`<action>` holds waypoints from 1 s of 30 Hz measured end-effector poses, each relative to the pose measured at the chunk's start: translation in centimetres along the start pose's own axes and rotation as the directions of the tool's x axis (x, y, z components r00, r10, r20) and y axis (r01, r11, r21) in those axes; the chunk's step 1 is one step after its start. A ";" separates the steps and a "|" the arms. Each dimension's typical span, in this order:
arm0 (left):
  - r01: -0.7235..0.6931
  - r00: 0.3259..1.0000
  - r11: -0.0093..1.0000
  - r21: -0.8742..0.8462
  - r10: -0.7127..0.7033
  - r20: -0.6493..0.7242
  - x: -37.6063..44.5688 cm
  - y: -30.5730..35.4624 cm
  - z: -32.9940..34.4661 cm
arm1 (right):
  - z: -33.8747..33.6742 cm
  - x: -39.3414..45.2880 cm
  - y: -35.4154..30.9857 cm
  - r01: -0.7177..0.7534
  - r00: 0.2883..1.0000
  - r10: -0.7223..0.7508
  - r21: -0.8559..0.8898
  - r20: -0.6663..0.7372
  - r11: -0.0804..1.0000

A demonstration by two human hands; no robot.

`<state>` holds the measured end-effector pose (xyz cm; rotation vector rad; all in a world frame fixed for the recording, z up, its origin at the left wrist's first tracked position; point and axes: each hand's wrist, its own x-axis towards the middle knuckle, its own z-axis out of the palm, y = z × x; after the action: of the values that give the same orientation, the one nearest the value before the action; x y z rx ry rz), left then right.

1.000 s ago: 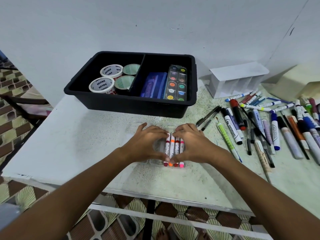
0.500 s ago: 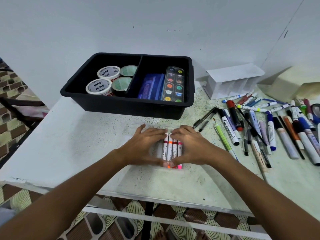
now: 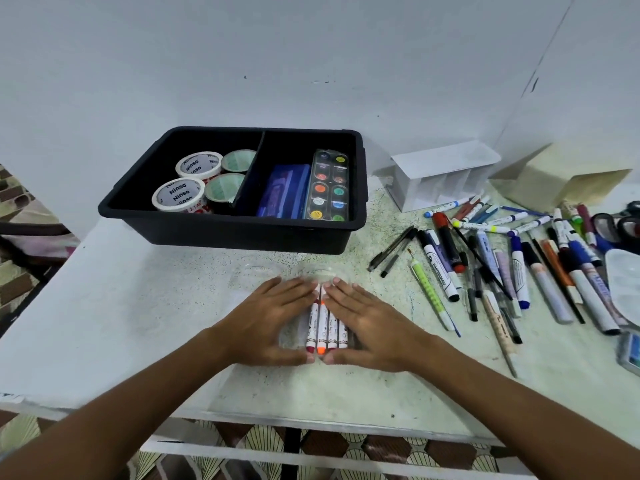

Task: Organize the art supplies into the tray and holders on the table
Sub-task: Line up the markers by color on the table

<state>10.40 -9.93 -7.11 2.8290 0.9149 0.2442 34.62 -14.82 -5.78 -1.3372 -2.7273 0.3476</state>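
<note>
A clear plastic case of several markers (image 3: 325, 327) lies on the table in front of me. My left hand (image 3: 270, 320) lies flat on its left side, fingers straight. Over the case's right side my right hand (image 3: 374, 327) rests the same way. The fingertips of both hands nearly meet above the markers and the thumbs meet at the near end. Behind stands the black divided tray (image 3: 242, 233), with tape rolls (image 3: 178, 195) in its left compartment and a blue eraser (image 3: 284, 195) and a paint palette (image 3: 327, 187) in the right one.
A white divided holder (image 3: 443, 171) stands right of the tray by the wall, with a cream box (image 3: 561, 174) beyond it. Several loose pens and markers (image 3: 502, 265) are scattered over the right of the table. The table's front edge (image 3: 311, 419) is close below my wrists.
Both hands have flattened over the marker case, with fingers straighter and closer together at the top. The case has stayed in place.
</note>
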 end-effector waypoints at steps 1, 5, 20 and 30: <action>0.001 1.000 1.000 0.011 -0.001 -0.013 0.2 0.0 -0.2 | -0.3 0.0 0.1 -0.006 1.000 0.006 0.072 0.001 0.997; 0.009 0.993 1.000 -0.022 -0.012 -0.121 1.7 1.3 -0.7 | -1.7 -0.7 1.2 -0.030 0.957 0.103 0.258 -0.272 0.966; 0.053 0.986 0.999 0.007 -0.053 0.157 17.9 10.4 2.9 | -3.6 -12.0 14.5 -0.486 0.866 0.474 -0.049 -0.162 0.872; 0.205 0.979 0.970 -0.129 -0.203 0.027 19.4 10.8 1.3 | -5.3 -11.3 20.4 -0.370 0.868 0.363 0.046 -0.339 0.928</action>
<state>32.32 -7.25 -4.16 2.5903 1.1329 0.2485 58.22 -10.74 -5.23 -1.7380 -2.1946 0.0936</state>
